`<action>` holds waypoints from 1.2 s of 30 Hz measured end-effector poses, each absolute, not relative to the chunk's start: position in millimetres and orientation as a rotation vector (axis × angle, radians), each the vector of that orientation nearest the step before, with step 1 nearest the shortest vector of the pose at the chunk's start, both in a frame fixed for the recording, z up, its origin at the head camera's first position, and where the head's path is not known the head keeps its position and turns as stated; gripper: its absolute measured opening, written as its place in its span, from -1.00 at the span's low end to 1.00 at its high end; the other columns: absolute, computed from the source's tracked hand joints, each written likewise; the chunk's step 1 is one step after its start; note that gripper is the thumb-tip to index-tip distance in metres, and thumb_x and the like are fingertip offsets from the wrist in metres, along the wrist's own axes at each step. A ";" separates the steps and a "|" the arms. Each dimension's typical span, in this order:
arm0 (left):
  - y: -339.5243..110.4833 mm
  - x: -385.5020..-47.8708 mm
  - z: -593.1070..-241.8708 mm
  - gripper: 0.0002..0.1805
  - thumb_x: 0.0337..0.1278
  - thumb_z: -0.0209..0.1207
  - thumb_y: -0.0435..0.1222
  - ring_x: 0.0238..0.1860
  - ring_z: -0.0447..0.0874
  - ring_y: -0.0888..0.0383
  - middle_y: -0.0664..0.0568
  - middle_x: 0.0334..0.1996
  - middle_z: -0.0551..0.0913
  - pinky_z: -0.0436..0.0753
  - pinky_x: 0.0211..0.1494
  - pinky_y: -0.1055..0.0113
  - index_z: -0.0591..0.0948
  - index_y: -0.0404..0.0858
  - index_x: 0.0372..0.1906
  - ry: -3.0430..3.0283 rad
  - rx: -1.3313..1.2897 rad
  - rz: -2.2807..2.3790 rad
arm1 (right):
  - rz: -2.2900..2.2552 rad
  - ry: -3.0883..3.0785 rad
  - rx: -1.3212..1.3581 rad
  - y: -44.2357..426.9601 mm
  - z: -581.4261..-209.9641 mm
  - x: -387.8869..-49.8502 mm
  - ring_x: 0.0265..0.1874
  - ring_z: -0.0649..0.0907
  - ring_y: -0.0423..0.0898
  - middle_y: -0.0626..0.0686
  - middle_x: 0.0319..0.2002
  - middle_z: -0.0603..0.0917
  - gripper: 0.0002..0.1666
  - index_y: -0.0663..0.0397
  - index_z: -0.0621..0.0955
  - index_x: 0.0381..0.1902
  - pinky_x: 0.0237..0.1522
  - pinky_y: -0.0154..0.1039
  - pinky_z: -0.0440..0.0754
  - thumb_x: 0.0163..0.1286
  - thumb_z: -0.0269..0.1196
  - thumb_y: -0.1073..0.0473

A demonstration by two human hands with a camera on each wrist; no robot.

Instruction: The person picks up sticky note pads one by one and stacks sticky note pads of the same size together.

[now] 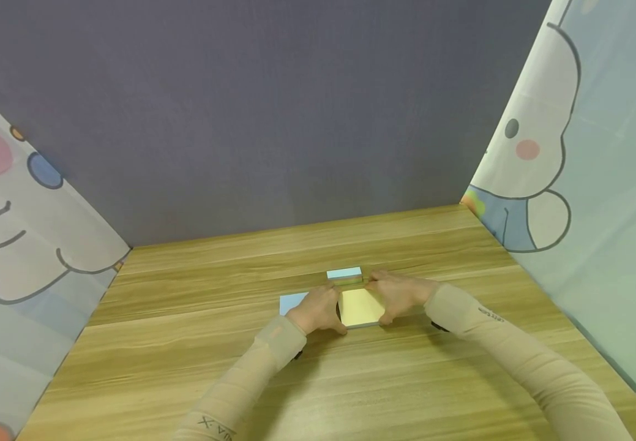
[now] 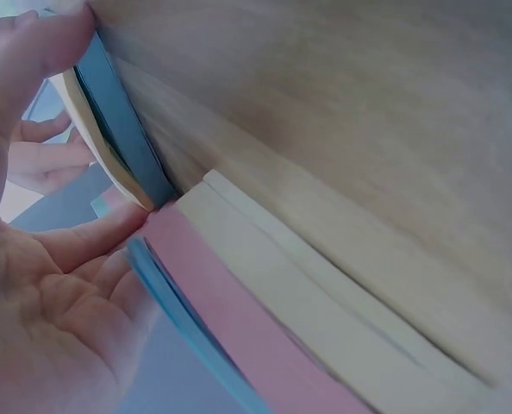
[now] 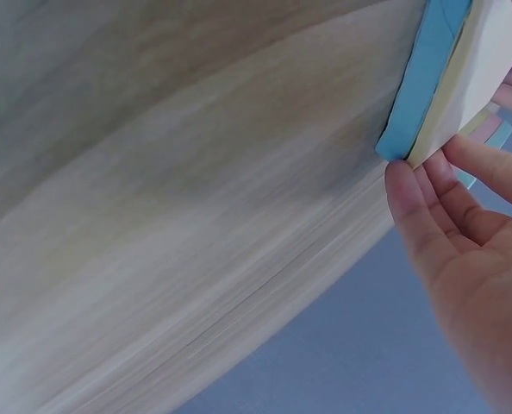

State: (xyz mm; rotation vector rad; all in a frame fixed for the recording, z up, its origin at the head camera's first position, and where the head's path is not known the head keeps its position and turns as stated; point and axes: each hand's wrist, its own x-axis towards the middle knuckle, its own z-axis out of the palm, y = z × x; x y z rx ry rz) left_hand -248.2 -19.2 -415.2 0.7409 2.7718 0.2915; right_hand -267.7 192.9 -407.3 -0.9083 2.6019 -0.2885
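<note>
A sticky note pad (image 1: 359, 307), yellow on top with a blue layer beneath (image 3: 424, 82), lies flat on the wooden table. My left hand (image 1: 318, 309) grips its left side, thumb at the near edge and a finger at the far corner. From the right, my right hand (image 1: 397, 295) holds the opposite side, with fingertips (image 3: 402, 185) against a corner. Beside the left hand, partly hidden by it, is a blue-topped stack (image 1: 291, 302); its pink and cream layers (image 2: 239, 302) show in the left wrist view.
Just behind the yellow pad stands a smaller block of layered paper (image 1: 344, 274) with a light blue top. A dark grey panel (image 1: 295, 122) rises at the table's back edge. Cartoon-printed sheets (image 1: 598, 153) hang at both sides of the wooden table (image 1: 185, 349).
</note>
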 end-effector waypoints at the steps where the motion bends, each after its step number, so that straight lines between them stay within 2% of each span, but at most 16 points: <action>1: -19.0 -247.8 -415.1 -0.09 -0.44 0.47 -0.01 0.24 0.34 -0.16 -0.25 0.26 0.32 0.44 0.23 0.16 0.42 -0.40 0.11 2.773 0.738 0.292 | -0.294 2.601 -0.911 193.2 -407.5 -267.5 0.25 0.27 0.23 0.28 0.27 0.23 -0.02 0.27 0.34 0.24 0.18 0.16 0.37 -0.10 0.42 -0.06; 9: -17.4 -246.8 -415.2 -0.13 -0.46 0.48 -0.02 0.22 0.36 -0.17 -0.25 0.26 0.32 0.47 0.20 0.17 0.44 -0.40 0.07 2.774 0.732 0.288 | -0.337 2.612 -0.899 200.4 -409.2 -266.0 0.24 0.30 0.21 0.26 0.28 0.22 0.04 0.28 0.29 0.26 0.17 0.15 0.37 -0.10 0.42 -0.12; 14: -17.5 -247.8 -416.3 -0.17 -0.46 0.48 -0.01 0.23 0.35 -0.15 -0.22 0.24 0.35 0.46 0.21 0.17 0.48 -0.37 0.03 2.781 0.743 0.282 | -0.383 2.629 -0.916 206.0 -411.2 -263.7 0.16 0.37 0.18 0.26 0.24 0.26 0.01 0.24 0.33 0.22 0.12 0.13 0.43 -0.16 0.47 -0.06; 18: -17.8 -248.9 -417.7 -0.19 -0.47 0.48 -0.01 0.23 0.36 -0.13 -0.19 0.22 0.39 0.46 0.21 0.19 0.50 -0.36 0.01 2.789 0.756 0.266 | -0.381 2.639 -0.920 208.6 -412.7 -261.3 0.22 0.30 0.27 0.31 0.27 0.23 -0.02 0.23 0.34 0.20 0.17 0.21 0.35 -0.16 0.47 -0.02; 21: -17.6 -248.9 -418.1 -0.17 -0.46 0.48 -0.01 0.22 0.37 -0.13 -0.20 0.22 0.39 0.46 0.21 0.19 0.48 -0.36 0.03 2.790 0.759 0.265 | -0.393 2.651 -0.941 209.1 -413.8 -260.5 0.14 0.39 0.18 0.21 0.17 0.35 -0.06 0.21 0.38 0.17 0.14 0.11 0.42 -0.17 0.47 -0.01; 24: -18.4 -248.9 -418.7 -0.20 -0.46 0.48 -0.01 0.21 0.39 -0.13 -0.19 0.20 0.40 0.47 0.20 0.19 0.49 -0.35 0.01 2.793 0.771 0.270 | -0.408 2.660 -0.983 208.2 -415.2 -261.7 -0.02 0.46 0.01 0.07 0.01 0.42 -0.12 0.18 0.43 0.12 0.02 -0.04 0.52 -0.20 0.48 0.01; 30: -19.4 -249.1 -419.0 -0.31 -0.47 0.49 -0.05 0.17 0.43 -0.10 -0.16 0.13 0.47 0.49 0.19 0.21 0.54 -0.31 -0.11 2.789 0.771 0.304 | -0.400 2.652 -0.964 207.0 -415.5 -262.3 0.15 0.39 0.16 0.16 0.13 0.38 -0.08 0.22 0.40 0.15 0.14 0.08 0.43 -0.19 0.47 0.00; 34: -18.7 -249.4 -418.4 -0.33 -0.46 0.49 -0.07 0.18 0.42 -0.09 -0.16 0.15 0.46 0.47 0.20 0.21 0.54 -0.31 -0.11 2.781 0.753 0.315 | -0.413 2.643 -0.929 206.8 -415.1 -262.3 0.13 0.41 0.15 0.18 0.16 0.36 -0.08 0.21 0.40 0.15 0.13 0.09 0.44 -0.19 0.47 0.00; 36: -18.3 -249.5 -418.0 -0.37 -0.46 0.50 -0.08 0.16 0.44 -0.09 -0.16 0.14 0.47 0.48 0.19 0.21 0.55 -0.30 -0.16 2.777 0.748 0.322 | -0.413 2.637 -0.907 207.1 -414.6 -262.3 0.19 0.36 0.20 0.23 0.21 0.31 -0.06 0.22 0.38 0.17 0.16 0.14 0.39 -0.18 0.47 0.01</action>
